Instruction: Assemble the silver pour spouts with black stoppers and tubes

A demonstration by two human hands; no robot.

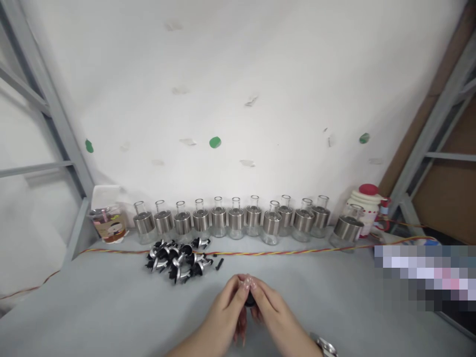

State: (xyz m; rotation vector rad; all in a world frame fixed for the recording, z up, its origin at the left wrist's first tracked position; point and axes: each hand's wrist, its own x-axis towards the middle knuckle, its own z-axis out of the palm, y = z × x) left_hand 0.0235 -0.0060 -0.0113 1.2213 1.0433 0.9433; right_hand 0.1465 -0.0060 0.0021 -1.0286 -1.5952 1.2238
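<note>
My left hand [229,303] and my right hand [268,303] meet at the front centre of the grey table, thumbs side by side. Between them they grip a small black piece [250,300], mostly covered by the fingers, so its full shape is hidden. Ahead and to the left lies a heap of black-and-silver pour spouts [180,275]. Beside the heap rests a loose slim black part [219,264]. Along the back stands a row of several glass bottles [236,219] with steel bands, their necks without spouts.
A twisted red-yellow cord [256,254] runs across the table in front of the bottles. At the back left stands a drink cup [109,228]; at the back right, a cream jug with a red lid [369,189]. Metal frame posts [61,109] flank the white wall. A blurred-out area covers the right side.
</note>
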